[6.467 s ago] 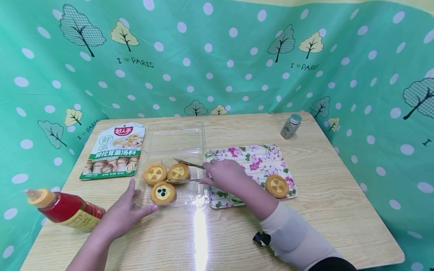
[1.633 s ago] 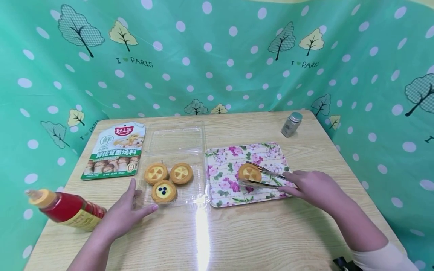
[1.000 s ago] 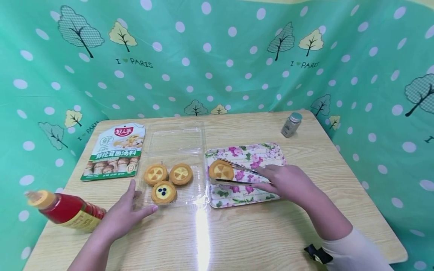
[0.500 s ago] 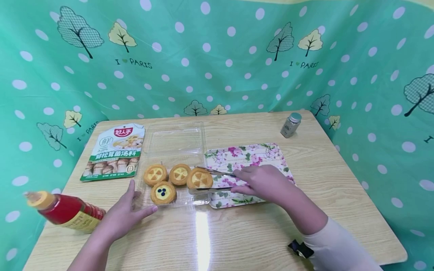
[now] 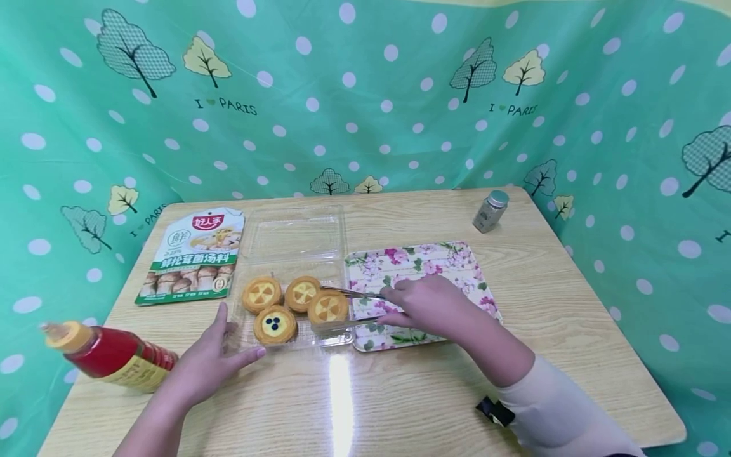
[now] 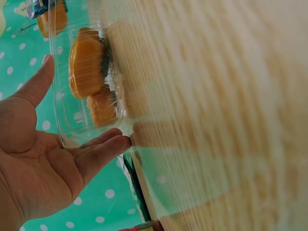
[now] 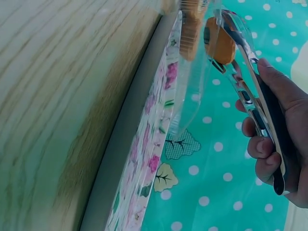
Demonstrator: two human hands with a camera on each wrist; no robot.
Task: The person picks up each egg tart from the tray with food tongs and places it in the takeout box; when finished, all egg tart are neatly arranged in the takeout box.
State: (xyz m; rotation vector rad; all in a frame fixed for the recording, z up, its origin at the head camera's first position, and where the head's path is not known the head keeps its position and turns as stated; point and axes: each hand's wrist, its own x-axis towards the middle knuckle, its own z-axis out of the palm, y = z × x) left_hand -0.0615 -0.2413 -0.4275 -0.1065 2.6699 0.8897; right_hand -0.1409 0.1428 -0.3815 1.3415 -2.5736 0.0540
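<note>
My right hand grips metal tongs, whose arms stand on both sides of an egg tart. That tart is over the right part of the clear plastic clamshell box, close against a second tart. Also in the box are another plain tart and a tart topped with dark berries. At the box's left front corner rests my left hand, thumb and fingers spread along the wall. In the left wrist view its fingertips lie right at the box's end.
A floral tray lies to the right of the box, under my right hand. Left of the box is a soup seasoning pouch. A red squeeze bottle stands beside my left forearm. A small shaker jar is at the back right.
The tongs have carried a tart leftward from the floral tray into the box's right side, lowering it beside the others. Earlier they were at another tart in the box. My left hand stayed put.
</note>
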